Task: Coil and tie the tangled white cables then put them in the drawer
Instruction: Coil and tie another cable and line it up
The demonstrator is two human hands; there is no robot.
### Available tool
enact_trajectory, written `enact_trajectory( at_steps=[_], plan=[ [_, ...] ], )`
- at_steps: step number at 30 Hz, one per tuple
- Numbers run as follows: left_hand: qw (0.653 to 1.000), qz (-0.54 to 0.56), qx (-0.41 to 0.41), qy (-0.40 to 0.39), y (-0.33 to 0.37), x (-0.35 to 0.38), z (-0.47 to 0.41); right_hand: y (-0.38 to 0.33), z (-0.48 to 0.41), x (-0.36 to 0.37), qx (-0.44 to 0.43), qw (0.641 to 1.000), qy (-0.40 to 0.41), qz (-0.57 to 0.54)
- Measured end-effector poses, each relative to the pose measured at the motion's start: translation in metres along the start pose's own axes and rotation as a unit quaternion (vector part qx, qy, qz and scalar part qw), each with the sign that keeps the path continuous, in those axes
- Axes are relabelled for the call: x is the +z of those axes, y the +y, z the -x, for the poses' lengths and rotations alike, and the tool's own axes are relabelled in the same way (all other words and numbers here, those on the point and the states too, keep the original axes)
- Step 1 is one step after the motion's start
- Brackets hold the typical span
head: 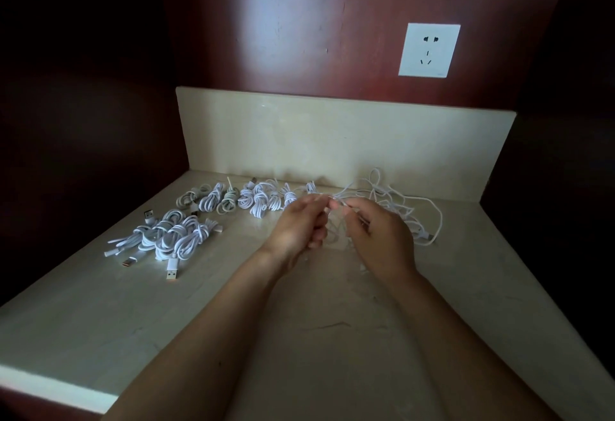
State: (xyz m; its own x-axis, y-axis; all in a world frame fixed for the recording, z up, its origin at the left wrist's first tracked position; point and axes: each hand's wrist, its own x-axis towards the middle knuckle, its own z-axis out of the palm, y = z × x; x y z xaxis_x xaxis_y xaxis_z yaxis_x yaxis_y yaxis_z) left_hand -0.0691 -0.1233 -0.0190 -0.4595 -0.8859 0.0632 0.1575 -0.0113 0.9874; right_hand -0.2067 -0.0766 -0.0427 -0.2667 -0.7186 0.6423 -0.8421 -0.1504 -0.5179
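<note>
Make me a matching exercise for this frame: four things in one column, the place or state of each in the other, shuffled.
Things:
1 socket
2 tangle
3 coils
4 held cable

Places:
A pinched between left hand and right hand
B on the wall
C on the counter, left side
D on the counter, right side

Pairs: 1-B, 2-D, 3-C, 4-A

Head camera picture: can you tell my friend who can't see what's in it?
The left hand and the right hand pinch a white cable between them over a pale counter. To the left lie rows of coiled cables, and to the right a loose tangle. A white wall socket is behind.
</note>
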Motion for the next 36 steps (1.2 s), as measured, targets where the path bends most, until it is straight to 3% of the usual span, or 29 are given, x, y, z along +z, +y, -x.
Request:
enact_trajectory(
  at_steps=[2, 4, 7, 10, 17, 23, 27, 36],
  plan=[
    [0.996, 0.026, 0.025, 0.081, -0.002, -0.003, -0.002, -0.003, 0.002, 0.003, -0.023, 0.999, -0.02, 0.015],
    [0.984, 0.135, 0.028, 0.116, 0.0, -0.006, -0.005, -0.006, 0.005, 0.007, -0.038, 0.998, -0.043, 0.018],
    [0.942, 0.322, 0.005, 0.099, 0.008, -0.013, -0.008, -0.005, 0.006, 0.012, -0.061, 0.995, -0.079, 0.015],
    [0.906, 0.41, -0.015, 0.106, 0.01, -0.016, -0.011, -0.006, 0.007, 0.014, -0.083, 0.99, -0.117, 0.015],
    [0.904, 0.379, -0.008, 0.2, 0.008, -0.034, -0.017, -0.007, 0.004, 0.011, -0.105, 0.98, -0.167, 0.028],
    [0.888, 0.4, 0.05, 0.221, 0.013, -0.056, -0.019, 0.011, -0.006, 0.002, -0.082, 0.986, -0.127, 0.063],
    [0.912, 0.361, 0.024, 0.195, 0.01, -0.049, -0.019, 0.005, -0.005, -0.002, -0.104, 0.988, -0.085, 0.079],
    [0.965, 0.239, -0.078, 0.067, 0.005, -0.03, -0.015, -0.007, -0.003, -0.012, -0.08, 0.995, -0.044, -0.033]
  ],
)
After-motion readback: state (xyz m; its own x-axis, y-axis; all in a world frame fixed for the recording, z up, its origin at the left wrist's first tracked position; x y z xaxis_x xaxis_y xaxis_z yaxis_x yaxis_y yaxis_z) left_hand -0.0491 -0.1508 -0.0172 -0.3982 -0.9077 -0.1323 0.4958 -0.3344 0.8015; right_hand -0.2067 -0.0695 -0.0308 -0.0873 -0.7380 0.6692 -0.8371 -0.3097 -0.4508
